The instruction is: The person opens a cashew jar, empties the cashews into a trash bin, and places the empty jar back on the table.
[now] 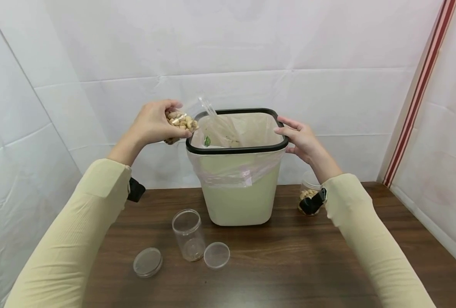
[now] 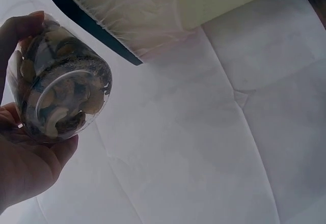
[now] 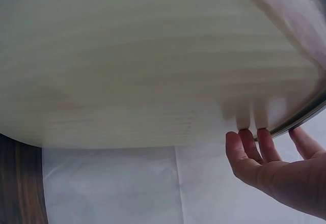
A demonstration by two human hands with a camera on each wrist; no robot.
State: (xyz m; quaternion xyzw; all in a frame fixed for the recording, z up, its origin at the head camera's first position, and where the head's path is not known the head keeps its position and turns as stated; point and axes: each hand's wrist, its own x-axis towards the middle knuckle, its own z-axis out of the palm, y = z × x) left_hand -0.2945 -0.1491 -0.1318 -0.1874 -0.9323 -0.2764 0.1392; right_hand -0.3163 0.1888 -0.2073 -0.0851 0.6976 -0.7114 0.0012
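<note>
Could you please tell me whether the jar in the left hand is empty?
No, the left hand grips a jar with cashews inside.

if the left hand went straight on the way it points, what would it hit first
Probably the black rim of the bin, just ahead of the left hand; depth is unclear, so the hand and its jar of cashews might pass above it.

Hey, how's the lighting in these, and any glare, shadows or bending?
Head view: bright, with pale glare on the dark brown wooden table at bottom centre; left wrist view: dimmer, the left hand and clear round plastic jar of nuts darkened; right wrist view: dim too, the pale green plastic bin looking bowed, with dark streaks, shadow or reflection, by the fingers.
</note>
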